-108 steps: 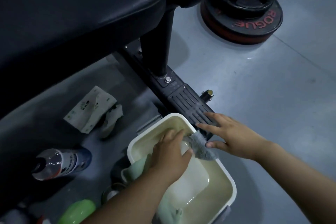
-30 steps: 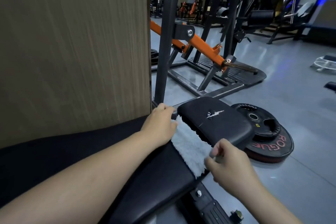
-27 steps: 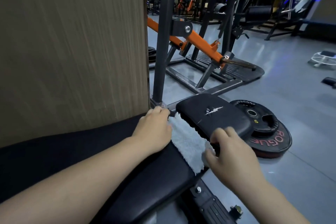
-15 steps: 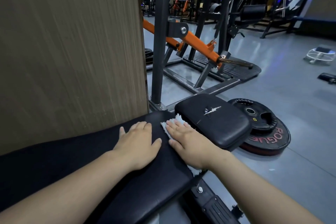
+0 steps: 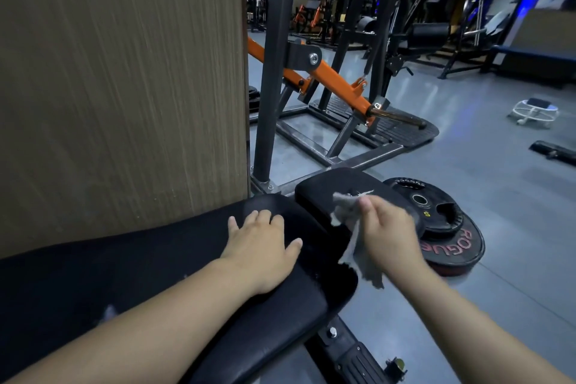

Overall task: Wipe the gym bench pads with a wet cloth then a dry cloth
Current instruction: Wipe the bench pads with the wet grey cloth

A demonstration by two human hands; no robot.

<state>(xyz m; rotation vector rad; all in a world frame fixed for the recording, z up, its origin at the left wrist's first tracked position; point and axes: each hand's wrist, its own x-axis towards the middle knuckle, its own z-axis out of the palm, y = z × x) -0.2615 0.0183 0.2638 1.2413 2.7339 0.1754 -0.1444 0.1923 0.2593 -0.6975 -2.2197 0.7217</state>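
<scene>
A long black bench pad [image 5: 174,262] runs from the lower left to the middle. A smaller black seat pad [image 5: 339,187] with a white logo sits just beyond its end. My left hand [image 5: 261,246] lies flat on the long pad near its far end, fingers spread. My right hand [image 5: 389,237] hovers over the gap between the two pads and holds a grey-white cloth [image 5: 352,227], which hangs loose and crumpled below the fingers, lifted off the pad.
A wood-grain panel [image 5: 124,78] stands close at the left. Black weight plates [image 5: 442,227] lie on the floor right of the seat pad. A dark steel frame with an orange lever [image 5: 327,78] stands behind. The bench's base rail [image 5: 352,355] runs below.
Half a second ago my right hand pressed the cloth flat at the pad's end; now it has lifted the cloth, bunched, toward the seat pad. My left hand stays on the long pad.
</scene>
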